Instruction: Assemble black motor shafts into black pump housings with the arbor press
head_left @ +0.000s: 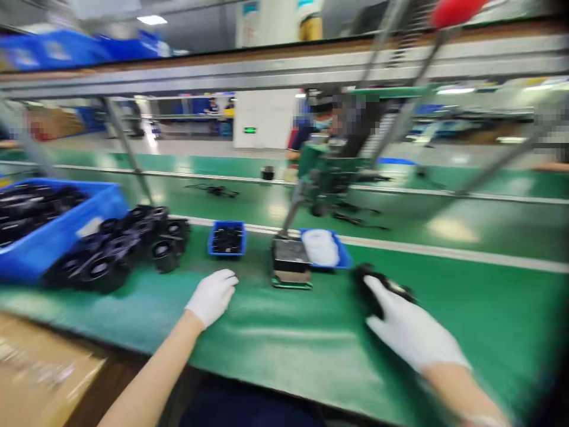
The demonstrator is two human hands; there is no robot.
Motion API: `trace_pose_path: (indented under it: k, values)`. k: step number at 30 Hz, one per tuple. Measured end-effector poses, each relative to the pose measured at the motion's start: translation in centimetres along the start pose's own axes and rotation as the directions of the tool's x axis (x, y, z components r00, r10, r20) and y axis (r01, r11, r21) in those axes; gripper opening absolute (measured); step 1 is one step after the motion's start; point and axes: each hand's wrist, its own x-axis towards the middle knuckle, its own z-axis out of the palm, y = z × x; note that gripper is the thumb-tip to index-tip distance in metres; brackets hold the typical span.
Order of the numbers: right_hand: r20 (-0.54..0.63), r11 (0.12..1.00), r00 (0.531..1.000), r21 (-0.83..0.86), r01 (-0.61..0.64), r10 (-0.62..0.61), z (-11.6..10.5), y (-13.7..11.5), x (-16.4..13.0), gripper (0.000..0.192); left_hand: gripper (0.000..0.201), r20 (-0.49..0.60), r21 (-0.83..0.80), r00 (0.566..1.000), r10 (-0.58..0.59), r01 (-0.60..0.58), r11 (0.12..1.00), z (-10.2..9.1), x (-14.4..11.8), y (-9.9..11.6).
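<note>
Green matting covers the long desk (275,350). At its left sits a large blue bin (31,255) full of black parts, with a cluster of similar black pieces (118,249) on the mat just beside it. Farther right, the white-gloved right hand (411,329), somewhat blurred, has thumb and fingers partly spread around a black part (377,273), holding it over the desk's right side. The gloved left hand (216,296) is loosely curled, palm down; I cannot tell whether anything lies under its fingers. Between the hands stands a dark block (291,261), then a blue tray of white pieces (344,256) and a smaller blue tray of black bits (226,255).
</note>
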Motion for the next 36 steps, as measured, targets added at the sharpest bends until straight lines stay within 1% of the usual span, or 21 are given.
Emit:
trace_pose_path:
  k: [1,2,3,5,6,8,10,12,14,16,18,20,21,22,23,24,26,28,31,33,36]
  values:
    - [0.044,0.999,0.998,-0.014,-0.033,0.034,0.1,0.3,-0.1,0.077,0.034,-0.003,-0.024,1.000,0.016,-0.016,1.000,0.4,-0.1,-0.5]
    - [0.056,0.998,0.997,0.028,-0.048,0.047,0.4,0.5,-0.1,0.079,0.036,-0.003,-0.046,1.000,0.031,-0.031,0.998,0.8,-0.2,-1.1]
    - [0.045,0.992,0.997,0.105,-0.074,0.069,0.6,0.6,-0.1,0.081,0.036,-0.009,-0.055,0.999,0.033,-0.033,0.998,1.2,-0.2,-1.7]
    - [0.015,0.981,0.992,0.149,-0.124,0.123,1.2,0.7,-0.5,0.084,0.038,-0.008,-0.030,1.000,-0.006,0.005,1.000,1.8,-0.4,-2.2]
    - [0.008,0.972,0.989,0.186,-0.146,0.147,1.5,0.8,-0.8,0.084,0.040,-0.004,-0.032,1.000,-0.005,0.005,0.999,1.9,-0.5,-2.1]
    - [0.022,0.947,0.985,0.273,-0.171,0.172,1.8,1.0,-1.5,0.081,0.041,0.017,-0.053,0.999,0.036,-0.035,0.998,1.7,-0.4,-1.0]
    - [0.044,0.906,0.985,0.386,-0.171,0.167,2.0,1.4,-2.1,0.076,0.040,0.039,-0.096,0.993,0.108,-0.104,0.990,1.4,0.0,1.1]
    - [0.040,0.859,0.988,0.489,-0.149,0.149,2.0,1.7,-2.5,0.073,0.038,0.076,-0.157,0.982,0.174,-0.161,0.974,1.2,0.8,3.8]
    - [0.024,0.813,0.991,0.569,-0.124,0.134,1.9,1.4,-2.9,0.071,0.039,0.144,-0.240,0.966,0.215,-0.177,0.954,1.4,1.8,6.9]
    - [0.025,0.772,0.994,0.628,-0.096,0.104,1.9,0.2,-3.3,0.071,0.047,0.244,-0.342,0.945,0.217,-0.126,0.931,1.7,2.9,9.9]
    - [0.061,0.697,0.998,0.716,-0.041,-0.004,2.1,-1.9,-3.7,0.070,0.062,0.345,-0.456,0.918,0.198,-0.021,0.890,1.9,4.1,12.7]
    - [0.112,0.555,0.979,0.832,0.002,-0.172,2.3,-4.3,-3.8,0.070,0.067,0.394,-0.559,0.897,0.201,0.060,0.827,2.0,5.4,14.6]
    - [0.134,0.470,0.960,0.883,-0.003,-0.247,2.5,-5.4,-3.6,0.071,0.060,0.393,-0.595,0.897,0.202,0.081,0.799,1.8,6.0,15.2]
    - [0.156,0.399,0.940,0.917,-0.023,-0.303,2.6,-6.4,-3.3,0.071,0.049,0.388,-0.627,0.899,0.200,0.099,0.772,1.7,6.7,15.5]
    - [0.175,0.359,0.924,0.932,-0.044,-0.339,2.7,-7.3,-2.9,0.071,0.038,0.384,-0.653,0.904,0.189,0.121,0.747,1.4,7.2,15.4]
    - [0.195,0.348,0.911,0.935,-0.060,-0.364,2.7,-8.0,-2.3,0.069,0.029,0.382,-0.673,0.909,0.169,0.148,0.725,1.0,7.6,15.1]
    - [0.222,0.395,0.894,0.917,-0.056,-0.390,2.7,-8.8,-0.9,0.060,0.024,0.374,-0.683,0.920,0.115,0.190,0.706,0.3,8.1,14.0]
    - [0.218,0.459,0.894,0.888,-0.016,-0.391,2.9,-9.3,0.6,0.049,0.025,0.356,-0.655,0.932,0.064,0.201,0.728,-0.3,8.2,12.6]
    - [0.179,0.473,0.920,0.881,0.007,-0.348,3.9,-9.8,2.1,0.044,0.026,0.330,-0.617,0.944,0.023,0.197,0.762,-0.4,7.9,10.9]
    - [0.151,0.489,0.940,0.872,0.020,-0.307,5.1,-10.0,2.3,0.042,0.028,0.334,-0.619,0.943,0.001,0.219,0.754,-0.1,7.7,10.3]
    - [0.117,0.552,0.960,0.833,0.044,-0.253,6.4,-9.9,1.8,0.039,0.032,0.375,-0.624,0.927,-0.026,0.273,0.732,0.6,7.4,9.6]
